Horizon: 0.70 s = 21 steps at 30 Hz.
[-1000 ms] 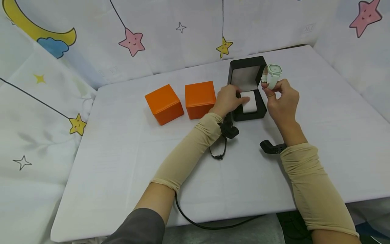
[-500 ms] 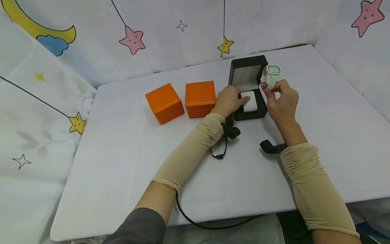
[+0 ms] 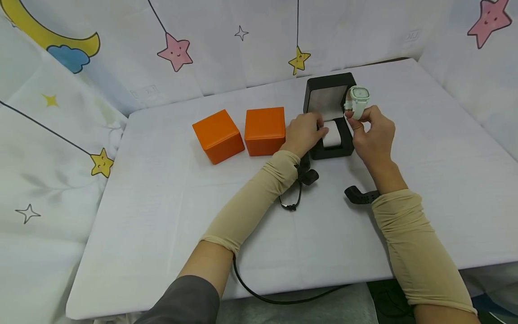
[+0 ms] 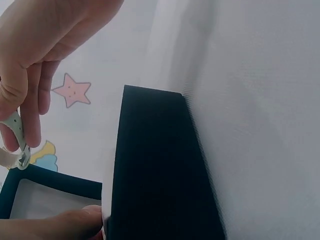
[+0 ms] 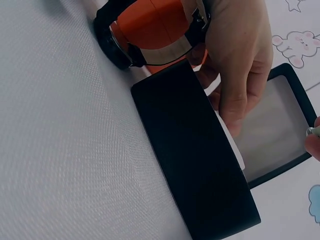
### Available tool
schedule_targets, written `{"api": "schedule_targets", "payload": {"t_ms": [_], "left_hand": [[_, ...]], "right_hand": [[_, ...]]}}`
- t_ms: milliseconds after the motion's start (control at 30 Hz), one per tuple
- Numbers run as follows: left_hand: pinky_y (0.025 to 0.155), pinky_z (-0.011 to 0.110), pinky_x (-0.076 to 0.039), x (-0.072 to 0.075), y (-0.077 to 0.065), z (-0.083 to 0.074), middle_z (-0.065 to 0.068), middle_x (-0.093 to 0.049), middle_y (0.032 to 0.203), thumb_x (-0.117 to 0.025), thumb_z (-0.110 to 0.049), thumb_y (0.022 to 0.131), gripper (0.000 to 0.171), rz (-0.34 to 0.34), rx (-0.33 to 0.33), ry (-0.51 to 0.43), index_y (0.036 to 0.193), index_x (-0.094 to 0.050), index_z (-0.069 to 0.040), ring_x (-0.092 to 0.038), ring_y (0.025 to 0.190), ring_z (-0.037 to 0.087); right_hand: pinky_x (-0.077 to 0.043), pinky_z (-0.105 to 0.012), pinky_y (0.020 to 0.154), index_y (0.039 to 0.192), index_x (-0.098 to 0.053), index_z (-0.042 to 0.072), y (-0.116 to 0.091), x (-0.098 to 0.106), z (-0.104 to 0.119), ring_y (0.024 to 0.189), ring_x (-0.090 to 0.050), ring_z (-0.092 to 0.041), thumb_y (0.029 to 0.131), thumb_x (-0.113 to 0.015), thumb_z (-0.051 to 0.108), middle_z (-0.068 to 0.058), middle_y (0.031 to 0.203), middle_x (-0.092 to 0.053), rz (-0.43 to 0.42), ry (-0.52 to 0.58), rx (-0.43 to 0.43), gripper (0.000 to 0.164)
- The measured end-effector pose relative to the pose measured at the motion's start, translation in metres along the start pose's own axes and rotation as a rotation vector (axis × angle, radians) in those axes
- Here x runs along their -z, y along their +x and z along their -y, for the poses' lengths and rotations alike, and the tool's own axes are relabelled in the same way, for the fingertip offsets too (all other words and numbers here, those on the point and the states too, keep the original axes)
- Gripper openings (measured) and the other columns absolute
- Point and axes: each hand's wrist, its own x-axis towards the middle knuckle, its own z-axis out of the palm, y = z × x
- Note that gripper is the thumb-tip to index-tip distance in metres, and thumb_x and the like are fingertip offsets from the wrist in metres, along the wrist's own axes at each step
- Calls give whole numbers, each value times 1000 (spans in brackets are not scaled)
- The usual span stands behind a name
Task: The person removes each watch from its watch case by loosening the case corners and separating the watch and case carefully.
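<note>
A black watch box (image 3: 332, 155) stands with its lid raised and a white cushion (image 3: 332, 136) inside. My left hand (image 3: 301, 134) reaches in from the left and holds the cushion between thumb and fingers; some fingertips are hidden. Above the box's right side, my right hand (image 3: 375, 134) pinches a pale green watch (image 3: 359, 100) by its strap, which is looped round. In the left wrist view, a buckle (image 4: 23, 157) shows below the right fingers. The right wrist view shows the left thumb (image 5: 233, 124) on the cushion, past the box's dark side (image 5: 195, 150).
Two orange boxes (image 3: 218, 136) stand left of the black box, the right orange box (image 3: 265, 132) close to my left hand. A thin black-strapped watch (image 3: 289, 207) lies below my left wrist. A black cable (image 3: 279, 302) hangs along the front of the white-covered table (image 3: 162, 216).
My left thumb has drawn back slightly to the left on the cushion, and a finger behind it shows more. The pale green watch has shifted slightly left with my right hand.
</note>
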Motion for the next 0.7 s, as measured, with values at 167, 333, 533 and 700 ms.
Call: {"api": "schedule_targets", "payload": {"t_ms": [167, 333, 533, 700], "left_hand": [[61, 23, -43, 5, 0, 3, -7, -63, 89, -58, -39, 85, 23, 20, -64, -26, 99, -62, -22, -56, 75, 10], [64, 19, -44, 22, -2, 2, -6, -64, 91, -54, -34, 88, 25, -2, -143, -131, 107, -63, -19, -57, 78, 6], [77, 17, -44, 58, -9, -4, -5, -58, 115, -39, -41, 94, 38, 36, -139, -559, 124, -52, -21, -55, 98, 5], [86, 22, -45, 70, -13, -8, -6, -49, 128, -42, -48, 90, 49, 237, -102, -796, 133, -40, -23, -51, 109, 5]], "right_hand": [[-42, -20, 71, 84, -56, -4, -1, 0, 2, 79, -65, -25, 80, -67, 10, -8, 91, -70, 25, -13, 27, 18], [-45, -25, 71, 81, -57, -4, -3, -2, 2, 81, -65, -27, 78, -69, 7, -11, 88, -70, 43, 19, 80, 16], [-44, -25, 71, 80, -58, -5, -5, -5, 5, 78, -64, -28, 72, -70, -4, -14, 85, -69, 85, 66, 173, 14], [-39, -11, 72, 80, -58, -4, -8, -9, 4, 74, -62, -24, 74, -68, -5, -11, 83, -70, 145, 107, 241, 12]]}}
